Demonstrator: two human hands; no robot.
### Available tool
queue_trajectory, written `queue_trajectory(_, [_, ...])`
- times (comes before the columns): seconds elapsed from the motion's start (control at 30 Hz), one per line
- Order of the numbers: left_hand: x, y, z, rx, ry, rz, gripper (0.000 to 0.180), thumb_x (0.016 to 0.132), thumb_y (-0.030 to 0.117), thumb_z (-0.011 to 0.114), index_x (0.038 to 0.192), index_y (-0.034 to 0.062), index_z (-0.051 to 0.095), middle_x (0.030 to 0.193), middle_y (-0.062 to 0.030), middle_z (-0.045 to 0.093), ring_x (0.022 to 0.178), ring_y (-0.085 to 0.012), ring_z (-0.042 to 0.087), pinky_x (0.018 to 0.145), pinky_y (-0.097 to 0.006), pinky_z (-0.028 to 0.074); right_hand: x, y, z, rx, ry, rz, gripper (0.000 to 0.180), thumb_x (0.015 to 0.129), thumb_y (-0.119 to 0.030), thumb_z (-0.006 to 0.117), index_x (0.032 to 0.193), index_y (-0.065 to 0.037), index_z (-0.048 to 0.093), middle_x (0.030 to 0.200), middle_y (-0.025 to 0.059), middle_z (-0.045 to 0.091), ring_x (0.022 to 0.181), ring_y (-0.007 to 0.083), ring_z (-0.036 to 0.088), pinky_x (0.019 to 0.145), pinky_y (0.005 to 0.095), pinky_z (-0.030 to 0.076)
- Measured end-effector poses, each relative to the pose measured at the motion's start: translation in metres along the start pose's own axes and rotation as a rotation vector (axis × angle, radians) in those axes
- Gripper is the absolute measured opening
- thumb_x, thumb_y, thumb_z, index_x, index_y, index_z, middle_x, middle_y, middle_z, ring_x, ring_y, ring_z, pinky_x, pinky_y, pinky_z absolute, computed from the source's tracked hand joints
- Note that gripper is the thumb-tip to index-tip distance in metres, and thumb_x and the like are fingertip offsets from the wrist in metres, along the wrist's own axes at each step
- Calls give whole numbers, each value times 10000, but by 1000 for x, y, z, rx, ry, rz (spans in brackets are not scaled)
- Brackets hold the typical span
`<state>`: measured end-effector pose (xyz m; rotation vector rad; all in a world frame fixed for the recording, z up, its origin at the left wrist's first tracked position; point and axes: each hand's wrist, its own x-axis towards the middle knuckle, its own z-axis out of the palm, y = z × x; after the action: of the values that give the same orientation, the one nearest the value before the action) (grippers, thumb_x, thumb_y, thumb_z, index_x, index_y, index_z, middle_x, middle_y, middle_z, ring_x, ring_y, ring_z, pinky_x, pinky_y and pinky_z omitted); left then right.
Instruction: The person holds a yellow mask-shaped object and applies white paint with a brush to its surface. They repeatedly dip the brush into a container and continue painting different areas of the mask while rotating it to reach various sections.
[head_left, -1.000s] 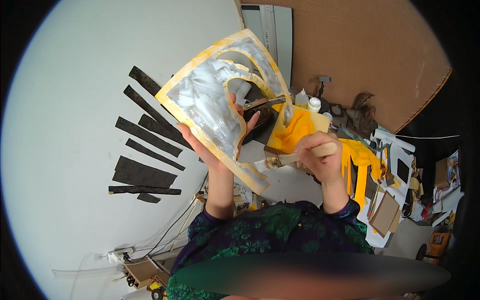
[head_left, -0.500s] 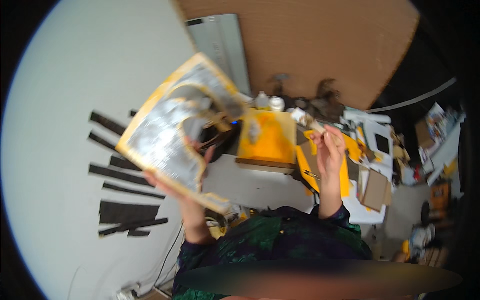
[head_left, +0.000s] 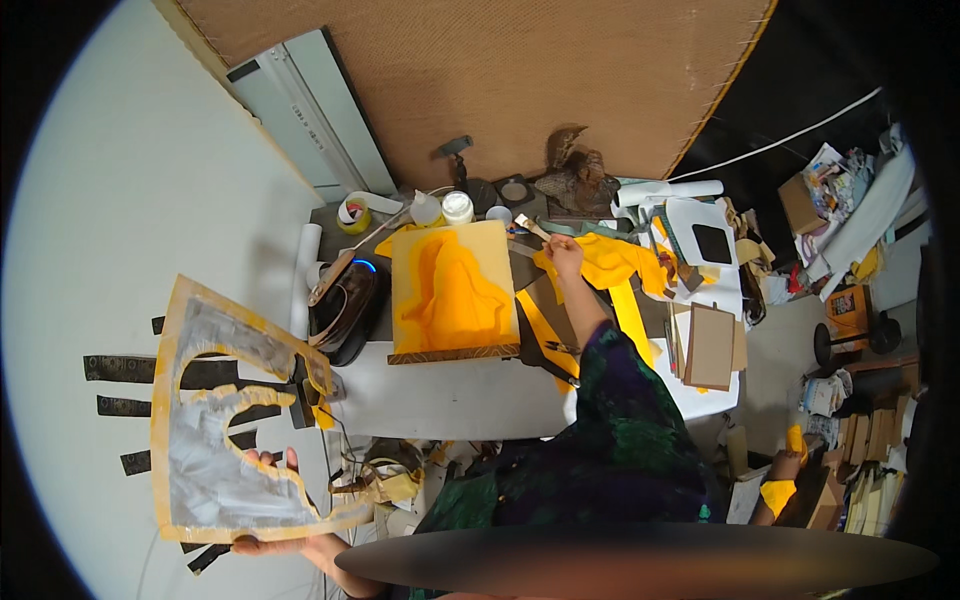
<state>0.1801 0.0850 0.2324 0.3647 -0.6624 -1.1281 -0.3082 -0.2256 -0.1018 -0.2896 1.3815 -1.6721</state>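
My left hand grips the lower edge of a cut-out panel, with fingertips showing through its opening. The panel has a grey, streaky face, tan borders and a large curved hole. It is held up to the left of the table. My right hand reaches over the table, its fingers closed on a flat brush with pale bristles pointing away to the left. Just left of the brush lies a cream block with a bright yellow-orange shape on it.
Behind the block stand a white jar, a squeeze bottle and a tape roll. A dark rounded device sits at its left. Yellow leather-like pieces, cardboard sheets and a white tablet-like board lie to the right.
The panel in my left hand has moved down and to the left, away from the block. My right hand, with the brush, has reached farther forward and left, toward the jars.
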Motion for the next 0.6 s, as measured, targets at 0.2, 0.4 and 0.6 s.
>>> queue_trajectory(0.2, [-4,-18,5,70,70,-26,1205,710,631,760,1504,-38,148,1485,-253,319,1319,-379,373,1143,-672,205,62,53,60,-386,37,65,105,936,-15,570,1013,-28,641,926,88,670,795,185,677,664,296,538])
queue_trajectory(0.4, [7,-37,4,91,130,-52,1207,716,647,745,1512,-25,136,1487,-259,311,1333,-383,363,1146,-669,201,99,82,54,-604,4,84,171,932,-96,593,1073,-65,686,995,144,720,900,271,696,740,375,553])
queue_trajectory(0.6, [4,-44,11,123,165,-54,1209,721,663,731,1520,-11,123,1489,-264,304,1347,-387,353,1149,-666,197,48,19,61,-1336,-15,-204,377,963,-360,577,1232,-101,630,1008,211,708,973,358,675,799,448,547])
